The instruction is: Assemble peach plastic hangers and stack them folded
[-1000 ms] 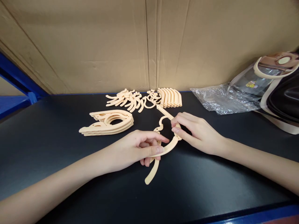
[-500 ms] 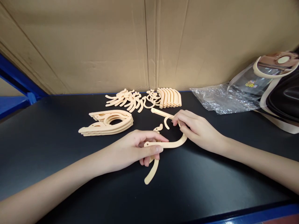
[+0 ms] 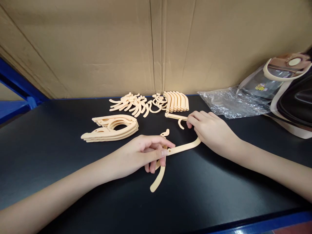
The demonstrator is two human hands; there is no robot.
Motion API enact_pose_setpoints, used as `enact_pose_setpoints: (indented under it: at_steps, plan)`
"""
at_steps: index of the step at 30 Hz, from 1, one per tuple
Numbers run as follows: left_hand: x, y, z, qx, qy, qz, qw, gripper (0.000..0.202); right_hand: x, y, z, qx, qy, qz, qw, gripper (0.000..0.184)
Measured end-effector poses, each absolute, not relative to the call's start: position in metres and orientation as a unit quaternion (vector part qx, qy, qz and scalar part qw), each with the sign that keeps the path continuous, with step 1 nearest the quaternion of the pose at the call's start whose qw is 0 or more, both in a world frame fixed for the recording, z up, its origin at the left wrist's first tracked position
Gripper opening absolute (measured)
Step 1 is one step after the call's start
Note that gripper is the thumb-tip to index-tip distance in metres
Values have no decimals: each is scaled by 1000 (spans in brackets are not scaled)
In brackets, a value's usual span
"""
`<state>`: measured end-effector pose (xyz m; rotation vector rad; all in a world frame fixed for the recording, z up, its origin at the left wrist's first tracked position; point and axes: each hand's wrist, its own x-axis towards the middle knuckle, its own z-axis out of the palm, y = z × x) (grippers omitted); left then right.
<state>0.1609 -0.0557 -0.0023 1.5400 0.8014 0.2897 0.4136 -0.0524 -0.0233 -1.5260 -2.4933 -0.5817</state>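
My left hand (image 3: 152, 152) is closed around beige plastic hanger pieces (image 3: 158, 180). One curved arm sticks out below the fingers and a small rounded end with a hole shows above them; the middle is hidden. My right hand (image 3: 209, 130) grips the bend of a beige folding hanger part (image 3: 184, 147). Its near arm reaches left, with the holed end at my left thumb tip; whether they touch I cannot tell. The far arm, with a small curved hook under it, points left toward the back. Left of my hands lies a stack of folded hangers (image 3: 124, 134).
Loose curved hanger pieces (image 3: 140, 107) lie at the back, beside small hooks (image 3: 156, 105) and a row of hanger arms (image 3: 179, 101). On the right are a clear plastic bag (image 3: 221, 102), a transparent bottle (image 3: 260, 83) and a black bag (image 3: 296, 100). Cardboard (image 3: 97, 48) stands behind the black table (image 3: 109, 208).
My right hand has moved right with the folding hanger part. Its near arm's end, earlier over my left fingers, has drawn back to the thumb tip. My left hand has barely moved.
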Motion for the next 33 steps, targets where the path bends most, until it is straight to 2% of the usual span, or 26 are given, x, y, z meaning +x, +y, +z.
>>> enact_pose_setpoints:
  at_steps: [7,10,14,17,20,25,28,33]
  plan:
    - [163,-56,-2,668,356,132,640,22,418,-53,-19,-508,-833,-209,69,29]
    - [164,-59,-3,675,391,190,596,23,418,-52,-18,-505,-837,-202,63,29]
    - [165,-62,-5,747,443,281,408,22,418,-51,-15,-494,-845,-196,58,30]
    - [164,-61,-7,820,451,259,239,20,418,-53,-14,-481,-851,-204,52,29]
    - [163,-60,-10,863,429,221,150,23,417,-54,-14,-473,-848,-232,55,28]
    - [162,-61,-12,869,438,192,128,32,410,-58,-13,-425,-866,-225,138,25]
    - [162,-61,-11,863,443,188,153,30,405,-62,-11,-363,-895,-178,186,22]
    - [163,-63,-10,842,456,196,214,22,405,-64,-11,-256,-945,-93,178,30]
